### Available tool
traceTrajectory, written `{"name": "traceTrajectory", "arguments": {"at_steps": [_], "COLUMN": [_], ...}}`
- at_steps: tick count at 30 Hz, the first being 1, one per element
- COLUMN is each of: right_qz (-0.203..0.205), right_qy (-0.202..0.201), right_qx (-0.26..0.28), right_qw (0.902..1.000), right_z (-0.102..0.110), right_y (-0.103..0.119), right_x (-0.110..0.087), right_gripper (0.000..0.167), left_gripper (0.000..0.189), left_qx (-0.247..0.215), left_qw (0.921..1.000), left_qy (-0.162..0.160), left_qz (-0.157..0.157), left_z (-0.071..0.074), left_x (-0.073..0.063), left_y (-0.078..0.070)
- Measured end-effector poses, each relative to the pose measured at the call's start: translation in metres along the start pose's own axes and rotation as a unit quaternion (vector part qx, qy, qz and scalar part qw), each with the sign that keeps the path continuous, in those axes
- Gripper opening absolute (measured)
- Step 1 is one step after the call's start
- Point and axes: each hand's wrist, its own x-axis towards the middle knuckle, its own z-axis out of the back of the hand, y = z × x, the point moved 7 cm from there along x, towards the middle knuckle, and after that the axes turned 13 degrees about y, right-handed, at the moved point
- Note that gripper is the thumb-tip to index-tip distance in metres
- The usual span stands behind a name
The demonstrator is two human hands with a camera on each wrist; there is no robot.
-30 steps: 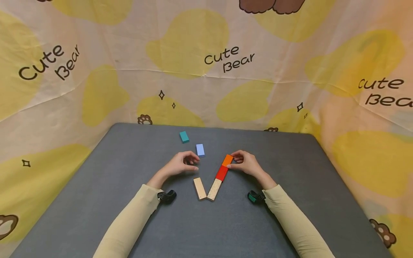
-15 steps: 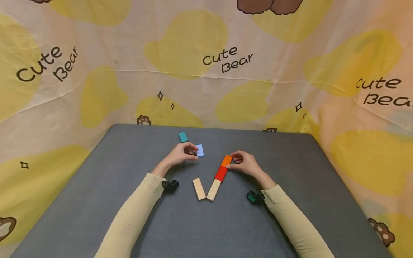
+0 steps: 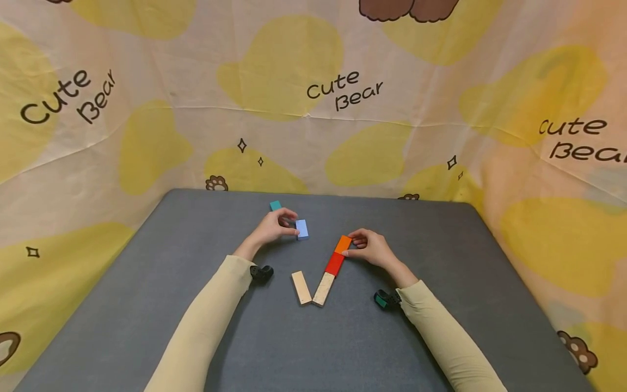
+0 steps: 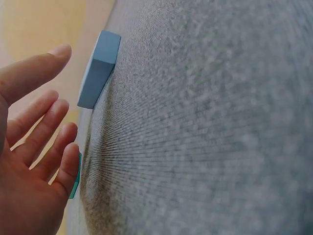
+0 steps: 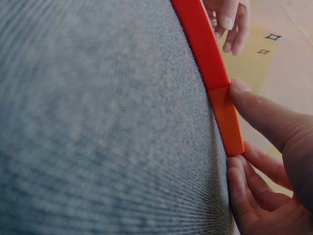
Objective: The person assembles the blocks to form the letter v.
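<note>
In the head view my left hand (image 3: pixel 272 226) is beside a light blue block (image 3: pixel 302 230), thumb and fingers parted. The left wrist view shows a gap between the fingers and that block (image 4: pixel 100 71). Behind the hand, a teal block (image 3: pixel 275 205) is partly hidden. My right hand (image 3: pixel 375 248) pinches an orange block (image 3: pixel 343 244) by its ends, thumb at one and fingers at the other. The orange block lies end to end with a red block (image 3: pixel 334 264), which meets a pale wooden block (image 3: pixel 323 289). A second wooden block (image 3: pixel 301 287) slants against it, forming a V.
All the blocks lie on a grey table (image 3: pixel 343 348). A yellow and cream printed cloth (image 3: pixel 274 71) hangs around its back and sides. Dark bands with small devices, a left one (image 3: pixel 262 274) and a right one (image 3: pixel 387 299), sit at the wrists.
My left hand has moved away from me and up to the light blue block, now partly covering the teal one. The right hand stays at the orange block.
</note>
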Motion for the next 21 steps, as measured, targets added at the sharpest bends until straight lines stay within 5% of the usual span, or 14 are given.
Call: {"name": "traceTrajectory", "arguments": {"at_steps": [21], "right_qz": [-0.008], "right_qy": [-0.004], "right_qx": [-0.006], "right_qw": [0.9999], "right_z": [-0.0007], "right_y": [-0.0012], "right_x": [0.0000], "right_gripper": [0.054], "left_gripper": [0.064], "left_qx": [0.053], "left_qw": [0.9979], "left_qy": [0.015], "left_qz": [0.032], "left_z": [-0.0094], "left_x": [0.0039], "left_y": [0.0038]}}
